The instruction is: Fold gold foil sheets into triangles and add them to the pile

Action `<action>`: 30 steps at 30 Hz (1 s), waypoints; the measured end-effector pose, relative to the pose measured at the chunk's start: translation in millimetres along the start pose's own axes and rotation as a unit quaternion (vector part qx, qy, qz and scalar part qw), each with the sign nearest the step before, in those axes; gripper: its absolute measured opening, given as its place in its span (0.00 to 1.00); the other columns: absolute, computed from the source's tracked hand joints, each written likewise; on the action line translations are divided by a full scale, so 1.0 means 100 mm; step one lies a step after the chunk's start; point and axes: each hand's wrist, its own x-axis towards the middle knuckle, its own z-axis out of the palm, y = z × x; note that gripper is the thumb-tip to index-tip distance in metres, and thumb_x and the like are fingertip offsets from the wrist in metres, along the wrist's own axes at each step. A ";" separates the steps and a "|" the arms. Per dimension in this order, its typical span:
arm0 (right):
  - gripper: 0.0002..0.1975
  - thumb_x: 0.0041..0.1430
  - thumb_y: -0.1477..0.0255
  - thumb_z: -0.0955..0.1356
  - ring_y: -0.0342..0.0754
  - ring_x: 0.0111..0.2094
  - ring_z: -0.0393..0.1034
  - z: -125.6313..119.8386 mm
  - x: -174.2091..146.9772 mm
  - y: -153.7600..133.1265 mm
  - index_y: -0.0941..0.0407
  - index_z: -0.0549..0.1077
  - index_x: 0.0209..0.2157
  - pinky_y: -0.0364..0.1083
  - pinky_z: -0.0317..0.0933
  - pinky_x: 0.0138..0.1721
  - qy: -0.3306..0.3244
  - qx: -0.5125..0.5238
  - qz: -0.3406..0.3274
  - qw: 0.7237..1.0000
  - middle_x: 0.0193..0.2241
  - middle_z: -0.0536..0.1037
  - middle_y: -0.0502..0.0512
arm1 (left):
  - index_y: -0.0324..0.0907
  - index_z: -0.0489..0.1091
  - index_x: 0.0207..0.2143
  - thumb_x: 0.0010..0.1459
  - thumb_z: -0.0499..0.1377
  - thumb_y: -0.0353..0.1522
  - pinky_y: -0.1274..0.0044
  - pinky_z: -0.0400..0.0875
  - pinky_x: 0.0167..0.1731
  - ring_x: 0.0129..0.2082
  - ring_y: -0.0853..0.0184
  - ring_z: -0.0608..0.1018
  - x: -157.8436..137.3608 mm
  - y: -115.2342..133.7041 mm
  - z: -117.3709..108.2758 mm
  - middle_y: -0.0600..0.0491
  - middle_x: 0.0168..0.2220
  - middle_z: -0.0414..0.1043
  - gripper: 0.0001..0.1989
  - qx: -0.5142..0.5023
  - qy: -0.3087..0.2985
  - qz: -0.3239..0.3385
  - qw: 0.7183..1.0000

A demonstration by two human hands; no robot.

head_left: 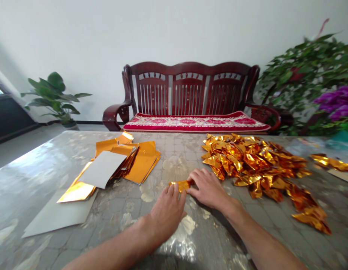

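A small folded piece of gold foil paper (183, 185) lies on the table between my hands. My left hand (170, 210) rests over its near left side, fingers together and pressing on it. At its right end, my right hand (207, 186) pinches the paper between thumb and fingers. Part of the paper is hidden under my left fingers. To the left lies a loose stack of flat gold foil sheets (143, 159), some with the pale backing side up (104, 169). On the right sits a large heap of folded gold foil pieces (255, 157).
The patterned, glossy table (120, 232) spans the foreground. At its right edge are clear plastic (306, 146) and another gold strip (331, 163). Behind stands a dark red wooden bench (188, 90) with a red floral cushion (196, 122). Potted plants (54, 95) flank it.
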 end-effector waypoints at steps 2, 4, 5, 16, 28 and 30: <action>0.12 0.55 0.61 0.72 0.52 0.44 0.64 0.01 0.00 0.00 0.51 0.70 0.38 0.50 0.52 0.43 -0.001 0.005 0.006 1.000 0.41 0.75 0.50 | 0.35 0.64 0.58 0.62 0.59 0.41 0.61 0.65 0.53 0.59 0.50 0.68 0.01 0.00 -0.01 0.33 0.60 0.64 0.26 -0.005 0.000 -0.003 1.000; 0.13 0.55 0.61 0.72 0.52 0.44 0.64 0.01 0.00 0.00 0.51 0.70 0.38 0.51 0.52 0.43 -0.002 0.008 0.014 1.000 0.41 0.75 0.50 | 0.35 0.65 0.56 0.62 0.59 0.40 0.60 0.66 0.53 0.59 0.50 0.68 0.01 0.02 -0.01 0.33 0.60 0.64 0.24 -0.003 0.001 -0.008 1.000; 0.13 0.55 0.61 0.72 0.52 0.44 0.64 0.01 0.00 0.00 0.50 0.70 0.38 0.51 0.52 0.44 -0.003 0.009 0.017 1.000 0.41 0.75 0.50 | 0.35 0.65 0.56 0.62 0.59 0.40 0.60 0.66 0.53 0.59 0.50 0.68 0.02 0.02 0.00 0.32 0.59 0.64 0.24 -0.003 0.002 -0.010 1.000; 0.15 0.54 0.58 0.72 0.53 0.44 0.63 0.01 -0.02 -0.05 0.51 0.70 0.39 0.52 0.53 0.45 -0.001 0.012 0.044 0.999 0.41 0.75 0.51 | 0.31 0.64 0.58 0.62 0.59 0.41 0.63 0.65 0.55 0.60 0.49 0.68 0.01 0.04 0.06 0.32 0.60 0.64 0.28 0.005 -0.005 -0.016 1.000; 0.14 0.56 0.59 0.71 0.52 0.44 0.64 -0.03 -0.01 0.00 0.50 0.72 0.40 0.49 0.53 0.44 -0.018 0.029 0.014 0.999 0.42 0.75 0.51 | 0.37 0.72 0.48 0.64 0.57 0.36 0.64 0.68 0.50 0.51 0.53 0.75 0.04 -0.11 -0.25 0.40 0.49 0.74 0.15 -0.068 -0.043 0.000 0.997; 0.08 0.62 0.61 0.67 0.50 0.43 0.64 -0.02 0.02 0.04 0.50 0.73 0.38 0.48 0.52 0.42 -0.024 0.045 0.009 0.999 0.40 0.76 0.50 | 0.39 0.75 0.41 0.66 0.52 0.33 0.69 0.70 0.44 0.44 0.58 0.78 0.09 -0.18 -0.28 0.45 0.42 0.77 0.12 -0.106 -0.047 -0.020 0.993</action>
